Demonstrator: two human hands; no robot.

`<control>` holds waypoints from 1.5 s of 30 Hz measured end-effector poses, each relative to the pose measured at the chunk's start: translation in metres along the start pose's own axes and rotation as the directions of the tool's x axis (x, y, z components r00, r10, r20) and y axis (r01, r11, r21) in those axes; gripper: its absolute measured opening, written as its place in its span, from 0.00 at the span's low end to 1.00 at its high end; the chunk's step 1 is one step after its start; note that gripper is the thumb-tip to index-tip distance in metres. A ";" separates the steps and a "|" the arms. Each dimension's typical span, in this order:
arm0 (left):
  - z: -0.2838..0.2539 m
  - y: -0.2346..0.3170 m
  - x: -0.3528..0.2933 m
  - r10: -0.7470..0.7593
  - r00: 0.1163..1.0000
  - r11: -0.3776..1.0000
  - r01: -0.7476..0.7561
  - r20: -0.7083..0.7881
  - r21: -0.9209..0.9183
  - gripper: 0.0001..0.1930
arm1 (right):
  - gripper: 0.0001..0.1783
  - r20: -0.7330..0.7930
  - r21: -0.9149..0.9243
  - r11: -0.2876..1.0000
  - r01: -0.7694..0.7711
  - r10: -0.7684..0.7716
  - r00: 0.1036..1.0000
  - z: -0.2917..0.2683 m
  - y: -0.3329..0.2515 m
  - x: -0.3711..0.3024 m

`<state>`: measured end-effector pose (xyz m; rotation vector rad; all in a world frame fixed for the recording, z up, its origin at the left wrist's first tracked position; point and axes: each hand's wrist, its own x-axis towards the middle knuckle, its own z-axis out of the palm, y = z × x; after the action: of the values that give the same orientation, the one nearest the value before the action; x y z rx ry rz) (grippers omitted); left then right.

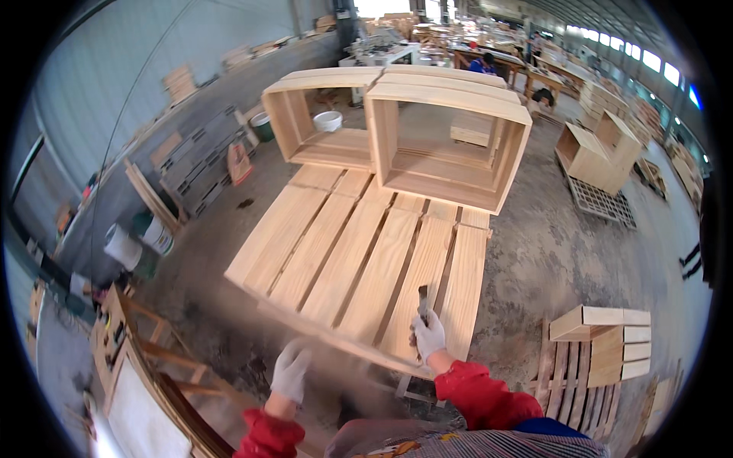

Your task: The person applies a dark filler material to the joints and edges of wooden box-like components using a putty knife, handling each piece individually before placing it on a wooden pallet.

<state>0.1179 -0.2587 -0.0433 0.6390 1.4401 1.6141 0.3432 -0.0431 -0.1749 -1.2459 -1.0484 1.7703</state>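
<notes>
Head view: slatted pine panel (359,252) lies flat on the concrete floor (550,244), straight ahead of the person. Right hand (428,336), white glove, is closed around a small dark tool (422,299), tip on a slat near the panel's near edge. Left hand (290,372), also gloved, is motion-blurred just off that near edge; can't tell its grip. Two open pine boxes (397,126) stand on the panel's far end. Stacked boards (603,340) sit right, white buckets (137,240) left.
</notes>
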 end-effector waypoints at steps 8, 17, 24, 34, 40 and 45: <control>0.169 0.093 0.348 0.485 0.605 0.246 -0.787 0.631 0.566 0.29 | 0.19 -0.132 0.009 0.992 -0.122 0.122 0.984 0.012 -0.016 -0.014; 0.345 0.206 0.519 0.488 0.262 -0.581 -0.615 0.833 0.533 0.38 | 0.20 -0.315 -0.114 0.985 -0.125 0.084 0.945 0.027 -0.029 -0.027; 0.358 0.193 0.544 0.546 0.270 -0.467 -0.688 0.793 0.556 0.24 | 0.19 -0.409 -0.059 0.993 -0.101 0.069 0.910 0.035 -0.026 -0.024; 0.262 0.267 0.447 0.476 0.381 -0.328 -0.759 0.793 0.562 0.23 | 0.21 -0.577 0.137 0.979 0.153 -0.046 0.816 0.046 -0.023 -0.062; 0.146 0.283 0.362 0.463 0.407 -0.304 -0.762 0.788 0.572 0.23 | 0.22 -0.731 0.246 0.853 0.460 -0.148 0.666 0.054 -0.022 -0.146; 0.075 0.259 0.323 0.421 0.316 -0.259 -0.857 0.850 0.447 0.22 | 0.25 -0.668 0.271 0.828 0.490 -0.205 0.715 0.069 -0.006 -0.172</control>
<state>-0.0492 0.0633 0.1695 2.8942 1.6581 0.8093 0.3247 -0.2077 -0.0921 -1.1147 -0.4275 1.0738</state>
